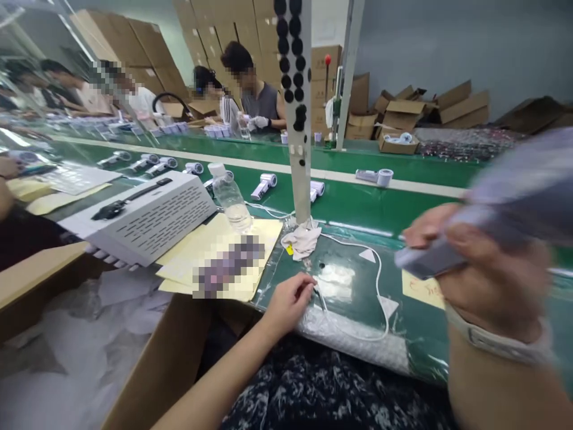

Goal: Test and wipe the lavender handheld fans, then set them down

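Observation:
My right hand [483,263] is raised close to the camera, fingers wrapped round a pale lavender handheld device [505,203] that is smeared by motion. My left hand [290,298] rests at the near edge of the green work mat [349,280], fingertips pinched on the plug end of a white cable [380,286]. The cable loops across the mat and back toward the white post [299,119]. A crumpled beige cloth [304,239] lies at the post's foot.
A white vented machine [147,218], a clear plastic bottle [230,200] and yellow sheets [215,251] lie to the left. Several white devices [264,185] ride the green conveyor [358,203]. Other people work across it. A cardboard box [147,358] with white padding sits lower left.

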{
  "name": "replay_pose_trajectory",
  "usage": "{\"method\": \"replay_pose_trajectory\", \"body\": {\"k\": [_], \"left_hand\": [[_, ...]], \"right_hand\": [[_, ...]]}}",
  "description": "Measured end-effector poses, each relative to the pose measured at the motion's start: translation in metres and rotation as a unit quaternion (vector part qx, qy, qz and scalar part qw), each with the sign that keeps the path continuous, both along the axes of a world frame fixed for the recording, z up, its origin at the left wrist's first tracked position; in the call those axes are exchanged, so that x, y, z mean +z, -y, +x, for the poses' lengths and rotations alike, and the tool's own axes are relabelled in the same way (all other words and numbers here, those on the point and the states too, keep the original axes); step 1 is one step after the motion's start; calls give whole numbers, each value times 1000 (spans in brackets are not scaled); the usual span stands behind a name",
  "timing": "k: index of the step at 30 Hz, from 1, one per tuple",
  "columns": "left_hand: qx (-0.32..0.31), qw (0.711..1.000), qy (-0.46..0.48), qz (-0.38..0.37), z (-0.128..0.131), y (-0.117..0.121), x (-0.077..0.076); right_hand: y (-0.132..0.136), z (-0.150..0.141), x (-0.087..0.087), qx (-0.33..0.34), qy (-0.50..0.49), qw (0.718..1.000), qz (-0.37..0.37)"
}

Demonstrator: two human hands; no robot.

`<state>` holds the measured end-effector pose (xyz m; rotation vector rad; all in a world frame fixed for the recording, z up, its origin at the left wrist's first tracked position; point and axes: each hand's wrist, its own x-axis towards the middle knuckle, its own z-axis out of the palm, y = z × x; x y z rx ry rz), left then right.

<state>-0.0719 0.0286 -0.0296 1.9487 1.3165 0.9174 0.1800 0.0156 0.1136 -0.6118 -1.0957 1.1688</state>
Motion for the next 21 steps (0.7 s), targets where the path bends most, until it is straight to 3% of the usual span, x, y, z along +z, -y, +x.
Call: {"method": "replay_pose_trajectory", "body": {"k": [3, 6, 8, 13, 21], "left_hand": [[-16, 1000, -21, -3, 3, -1, 0], [-20, 999, -37, -11, 6, -3, -3], [-17, 999, -44, -14, 6, -3, -5], [-16, 998, -59, -15, 6, -3, -5], [-6, 997, -77, 9, 8, -1, -3]], "right_hand": [[-3, -10, -29, 92, -74, 990, -78], [-2, -19, -59, 180, -174, 956, -155], [2, -23, -70, 204, -230, 937, -168], [11, -23, -65, 220, -279, 918, -178], [18, -26, -58, 173, -301, 909, -230]]}}
